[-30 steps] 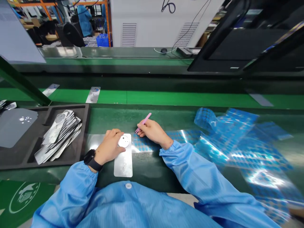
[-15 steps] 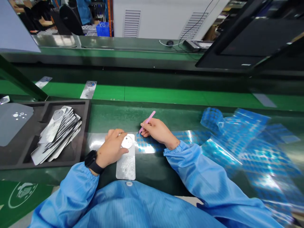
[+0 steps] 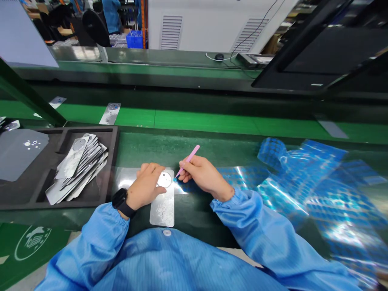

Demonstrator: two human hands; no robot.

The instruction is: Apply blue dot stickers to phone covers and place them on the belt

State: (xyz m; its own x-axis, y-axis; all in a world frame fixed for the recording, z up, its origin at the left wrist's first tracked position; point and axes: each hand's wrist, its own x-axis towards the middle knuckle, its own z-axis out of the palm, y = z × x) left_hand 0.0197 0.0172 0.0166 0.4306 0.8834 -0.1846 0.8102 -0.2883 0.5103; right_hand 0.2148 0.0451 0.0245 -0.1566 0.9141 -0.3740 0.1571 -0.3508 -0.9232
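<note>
A silvery phone back panel [image 3: 163, 208] with a round camera area lies flat in front of me. My left hand [image 3: 148, 184] grips its upper left side, fingers over the top and thumb on its face. My right hand [image 3: 203, 174] is closed around pink tweezers [image 3: 192, 154], their tip pointing down and left at the panel's upper right edge. At the tip is a small blue round sticker [image 3: 175, 180]. A clear film strip with blue dots [image 3: 245, 178] runs behind the panel and under my right hand.
A dark tray [image 3: 113, 161] on the left holds a heap of similar panels [image 3: 80, 165] and a grey sheet [image 3: 21, 153]. Crumpled blue-dotted film [image 3: 336, 198] covers the right side. On the green conveyor belt [image 3: 194, 121] beyond, more panels [image 3: 110, 114] lie.
The tweezers' tip has moved from the dotted strip to the panel's right edge, with a blue sticker now at the tip. The view has shifted slightly. My left hand stays on the panel.
</note>
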